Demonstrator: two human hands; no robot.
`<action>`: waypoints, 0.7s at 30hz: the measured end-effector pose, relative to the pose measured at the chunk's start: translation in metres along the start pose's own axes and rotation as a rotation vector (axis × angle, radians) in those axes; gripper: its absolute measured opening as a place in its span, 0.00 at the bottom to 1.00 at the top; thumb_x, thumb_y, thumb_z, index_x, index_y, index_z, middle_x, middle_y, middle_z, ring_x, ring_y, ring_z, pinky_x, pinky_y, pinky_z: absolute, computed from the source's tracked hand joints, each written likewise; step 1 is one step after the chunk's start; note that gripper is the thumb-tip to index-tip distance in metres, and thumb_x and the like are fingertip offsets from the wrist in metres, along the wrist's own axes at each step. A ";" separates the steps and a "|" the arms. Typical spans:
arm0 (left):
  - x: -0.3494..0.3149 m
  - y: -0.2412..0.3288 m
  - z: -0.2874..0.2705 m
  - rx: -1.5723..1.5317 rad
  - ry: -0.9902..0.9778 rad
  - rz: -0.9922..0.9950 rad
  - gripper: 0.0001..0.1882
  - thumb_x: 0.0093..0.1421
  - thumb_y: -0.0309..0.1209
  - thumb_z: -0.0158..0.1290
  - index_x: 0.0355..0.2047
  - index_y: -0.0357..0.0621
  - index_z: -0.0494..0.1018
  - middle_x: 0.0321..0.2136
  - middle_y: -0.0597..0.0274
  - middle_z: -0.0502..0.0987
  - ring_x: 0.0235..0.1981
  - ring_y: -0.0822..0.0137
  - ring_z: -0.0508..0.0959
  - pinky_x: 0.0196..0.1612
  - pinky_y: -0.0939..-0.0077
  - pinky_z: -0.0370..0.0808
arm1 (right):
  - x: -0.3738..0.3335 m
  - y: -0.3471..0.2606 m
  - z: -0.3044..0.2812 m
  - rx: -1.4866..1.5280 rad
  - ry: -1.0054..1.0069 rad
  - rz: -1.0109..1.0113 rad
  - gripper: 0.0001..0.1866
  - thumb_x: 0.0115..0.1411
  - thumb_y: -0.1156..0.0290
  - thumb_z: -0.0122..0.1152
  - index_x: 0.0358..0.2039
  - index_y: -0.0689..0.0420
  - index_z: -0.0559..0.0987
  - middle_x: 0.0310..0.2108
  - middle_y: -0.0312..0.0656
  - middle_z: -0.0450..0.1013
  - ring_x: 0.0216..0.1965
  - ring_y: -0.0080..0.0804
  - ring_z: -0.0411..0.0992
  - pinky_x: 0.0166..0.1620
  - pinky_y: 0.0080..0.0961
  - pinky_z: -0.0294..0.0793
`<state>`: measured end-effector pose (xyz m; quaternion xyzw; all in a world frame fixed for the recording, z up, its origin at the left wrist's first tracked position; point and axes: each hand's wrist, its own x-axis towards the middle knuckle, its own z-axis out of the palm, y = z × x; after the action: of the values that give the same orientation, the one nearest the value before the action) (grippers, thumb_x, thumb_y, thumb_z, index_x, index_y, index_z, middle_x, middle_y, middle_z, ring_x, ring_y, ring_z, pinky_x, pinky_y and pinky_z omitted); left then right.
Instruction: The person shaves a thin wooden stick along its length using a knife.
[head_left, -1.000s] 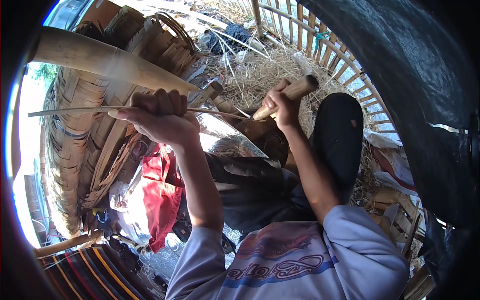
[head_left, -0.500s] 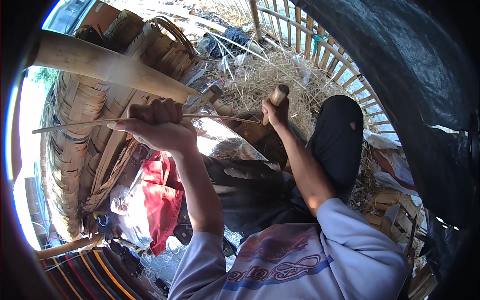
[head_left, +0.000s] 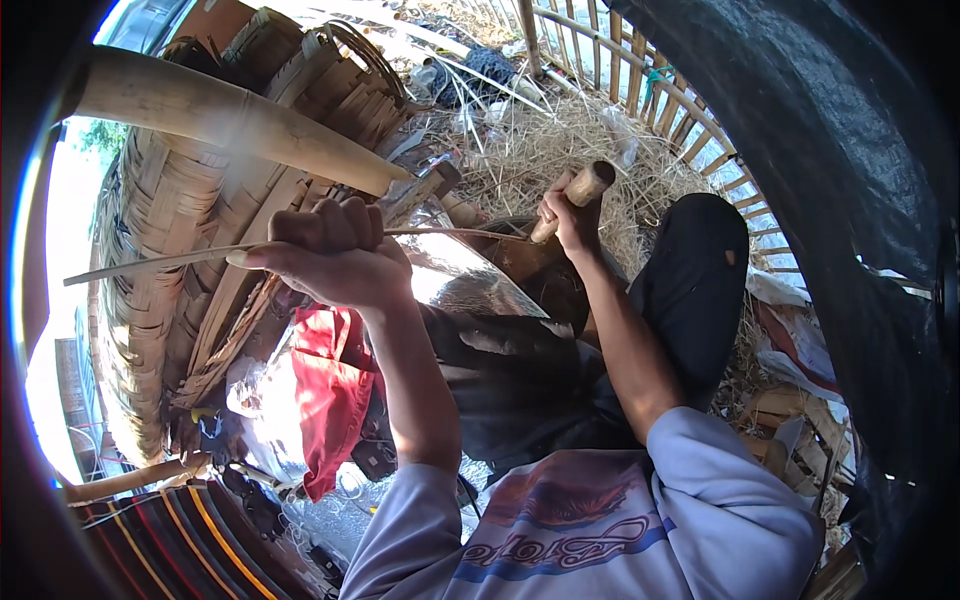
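Note:
My left hand (head_left: 338, 262) is closed in a fist around a thin bamboo strip (head_left: 165, 264), with the thumb lying along it. One end of the strip sticks out to the left, and the other runs across to my right hand (head_left: 573, 222). There my fingers are wrapped round a thick wooden handle (head_left: 590, 184), which is tilted with its butt end up to the right. The strip's far end meets the handle's lower end. Whether a blade sits there cannot be made out.
A thick bamboo pole (head_left: 240, 122) crosses just beyond my left hand, in front of large woven bamboo baskets (head_left: 170, 290). Straw shavings (head_left: 540, 150) cover the ground ahead. A red cloth (head_left: 325, 400) lies beside my left forearm. A slatted bamboo fence (head_left: 665, 85) and black sheeting (head_left: 800, 110) stand right.
The whole view has shifted slightly to the right. My right hand has moved a little right and the handle has tilted further that way. Both hands keep their hold.

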<state>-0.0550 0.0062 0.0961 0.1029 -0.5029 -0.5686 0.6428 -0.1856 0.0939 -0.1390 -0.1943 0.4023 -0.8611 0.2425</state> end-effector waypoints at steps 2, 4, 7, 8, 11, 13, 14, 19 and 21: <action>0.002 0.006 0.003 0.015 0.029 0.001 0.29 0.63 0.61 0.32 0.16 0.54 0.47 0.08 0.75 0.39 0.10 0.80 0.38 0.11 0.81 0.36 | -0.006 -0.012 0.016 0.179 -0.057 -0.053 0.05 0.48 0.81 0.55 0.21 0.59 0.69 0.15 0.35 0.65 0.16 0.22 0.65 0.20 0.21 0.64; 0.000 -0.002 0.017 0.010 0.050 -0.052 0.30 0.62 0.63 0.29 0.17 0.53 0.50 0.08 0.75 0.40 0.10 0.79 0.39 0.11 0.80 0.38 | -0.010 0.026 -0.033 -0.182 0.003 -0.112 0.06 0.48 0.80 0.56 0.20 0.58 0.69 0.16 0.35 0.66 0.16 0.22 0.66 0.21 0.21 0.64; -0.003 -0.005 0.012 0.083 0.024 -0.045 0.30 0.62 0.63 0.29 0.16 0.53 0.50 0.08 0.75 0.41 0.10 0.79 0.40 0.12 0.80 0.37 | -0.010 0.039 -0.038 -0.300 0.093 -0.064 0.05 0.47 0.78 0.57 0.19 0.58 0.70 0.15 0.34 0.67 0.16 0.21 0.66 0.20 0.20 0.64; 0.000 -0.006 0.009 0.079 -0.033 -0.015 0.30 0.62 0.63 0.29 0.16 0.53 0.50 0.08 0.75 0.41 0.10 0.80 0.39 0.12 0.80 0.37 | -0.003 0.035 -0.036 -0.297 0.095 0.000 0.06 0.49 0.79 0.56 0.21 0.57 0.68 0.15 0.34 0.65 0.16 0.21 0.65 0.22 0.20 0.64; 0.001 0.002 -0.005 0.011 0.011 -0.025 0.30 0.62 0.63 0.29 0.16 0.53 0.49 0.08 0.75 0.41 0.10 0.80 0.39 0.12 0.80 0.37 | -0.002 0.012 -0.009 -0.074 0.027 0.017 0.07 0.53 0.80 0.54 0.23 0.57 0.66 0.16 0.34 0.62 0.17 0.20 0.62 0.23 0.21 0.63; 0.003 0.003 0.004 0.018 0.012 -0.014 0.30 0.62 0.62 0.31 0.16 0.54 0.48 0.08 0.75 0.41 0.10 0.80 0.39 0.12 0.80 0.36 | -0.001 0.007 -0.008 -0.007 -0.054 -0.002 0.07 0.53 0.79 0.55 0.24 0.56 0.66 0.16 0.33 0.63 0.17 0.21 0.63 0.23 0.23 0.64; 0.002 0.004 0.007 0.023 0.008 0.008 0.29 0.63 0.62 0.32 0.16 0.54 0.47 0.08 0.75 0.40 0.10 0.80 0.39 0.11 0.80 0.36 | -0.009 0.021 -0.018 -0.235 -0.033 0.039 0.06 0.52 0.78 0.56 0.24 0.56 0.67 0.16 0.34 0.65 0.17 0.21 0.64 0.22 0.24 0.64; 0.002 -0.005 0.001 0.041 -0.015 0.000 0.29 0.63 0.62 0.31 0.16 0.54 0.47 0.08 0.75 0.40 0.10 0.80 0.38 0.12 0.80 0.36 | -0.013 0.047 -0.043 -0.520 0.132 0.175 0.06 0.46 0.73 0.60 0.18 0.59 0.73 0.13 0.33 0.68 0.16 0.21 0.68 0.21 0.23 0.65; 0.002 -0.005 0.002 0.035 -0.032 -0.001 0.29 0.63 0.62 0.31 0.16 0.54 0.47 0.08 0.75 0.40 0.10 0.80 0.38 0.12 0.80 0.37 | -0.003 0.044 -0.044 -0.353 0.137 0.060 0.06 0.47 0.75 0.58 0.17 0.57 0.71 0.13 0.32 0.67 0.15 0.19 0.67 0.20 0.20 0.63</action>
<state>-0.0595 0.0038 0.0944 0.1052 -0.5228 -0.5619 0.6324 -0.1954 0.0975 -0.2004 -0.1630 0.5682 -0.7808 0.2022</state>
